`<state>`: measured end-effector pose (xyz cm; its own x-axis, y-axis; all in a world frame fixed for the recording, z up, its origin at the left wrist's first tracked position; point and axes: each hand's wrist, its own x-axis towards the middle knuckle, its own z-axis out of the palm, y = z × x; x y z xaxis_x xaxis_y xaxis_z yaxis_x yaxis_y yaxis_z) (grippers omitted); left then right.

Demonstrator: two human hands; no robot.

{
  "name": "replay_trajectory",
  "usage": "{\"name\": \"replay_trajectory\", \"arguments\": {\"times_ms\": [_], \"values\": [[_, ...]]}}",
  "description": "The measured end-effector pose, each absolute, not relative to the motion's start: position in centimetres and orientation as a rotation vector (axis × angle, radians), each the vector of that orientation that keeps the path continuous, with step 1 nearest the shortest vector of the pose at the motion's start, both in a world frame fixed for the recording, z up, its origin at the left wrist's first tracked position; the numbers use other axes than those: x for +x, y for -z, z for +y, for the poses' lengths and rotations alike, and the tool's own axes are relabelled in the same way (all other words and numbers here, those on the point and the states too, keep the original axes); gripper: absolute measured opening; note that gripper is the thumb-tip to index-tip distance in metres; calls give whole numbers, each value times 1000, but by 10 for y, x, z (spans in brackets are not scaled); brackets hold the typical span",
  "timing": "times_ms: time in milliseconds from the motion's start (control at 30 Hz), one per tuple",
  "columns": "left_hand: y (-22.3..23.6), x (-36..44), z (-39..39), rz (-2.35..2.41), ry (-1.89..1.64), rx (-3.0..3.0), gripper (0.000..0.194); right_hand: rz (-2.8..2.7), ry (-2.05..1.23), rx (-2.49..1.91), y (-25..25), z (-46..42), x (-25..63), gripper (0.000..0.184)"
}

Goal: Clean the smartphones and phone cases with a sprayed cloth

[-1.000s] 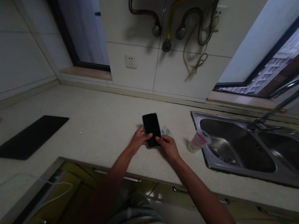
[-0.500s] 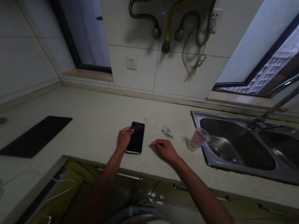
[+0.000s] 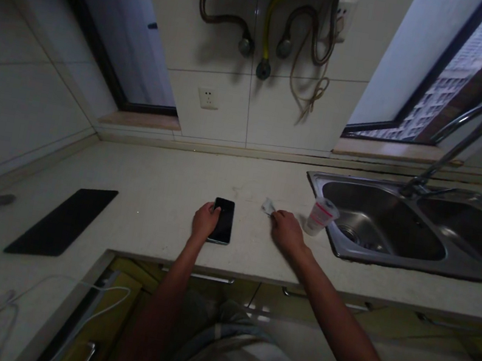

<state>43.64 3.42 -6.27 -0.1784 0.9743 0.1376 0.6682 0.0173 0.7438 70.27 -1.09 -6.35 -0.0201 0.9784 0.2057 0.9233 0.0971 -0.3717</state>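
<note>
A black smartphone (image 3: 225, 222) lies face up on the pale countertop. My left hand (image 3: 205, 221) grips its left edge, thumb over the screen. Further right, my right hand (image 3: 288, 233) rests low over the counter, its fingers pinched together at the edge of a small crumpled clear scrap (image 3: 268, 206). A thin dark piece by the scrap meets my fingertips; what is between them is too small to make out. Just beyond that hand, a clear plastic cup (image 3: 320, 216) with red print leans slightly by the sink.
On the right is a steel double sink (image 3: 336, 246) with a curved faucet (image 3: 464, 144). A black flat mat (image 3: 63, 221) and a white cable (image 3: 112, 289) are at left. Hoses (image 3: 268, 37) hang on the tiled wall, above the counter's back edge.
My right hand has moved right and slightly forward, from bare counter to the thin dark piece beside the clear scrap. The left hand keeps its hold on the smartphone. The view has shifted a little.
</note>
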Motion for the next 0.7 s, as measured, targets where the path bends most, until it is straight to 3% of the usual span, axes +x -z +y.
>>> {"name": "replay_trajectory", "arguments": {"times_ms": [200,400,533,633,700], "values": [[56,443,26,2032,-688,1930,36,-1976,-76,-1898,62,-36,708,29],[62,453,10,2041,-682,2077,45,-1888,-133,-1628,73,-71,702,29],[66,452,8,1995,-824,2043,41,-1971,-351,-1384,78,-88,684,24],[67,438,4,1946,-1055,1949,23,-1993,-481,-1289,78,-97,673,25],[68,424,-5,1958,-1148,1905,25,-1998,-583,-1245,78,-103,670,26]]}}
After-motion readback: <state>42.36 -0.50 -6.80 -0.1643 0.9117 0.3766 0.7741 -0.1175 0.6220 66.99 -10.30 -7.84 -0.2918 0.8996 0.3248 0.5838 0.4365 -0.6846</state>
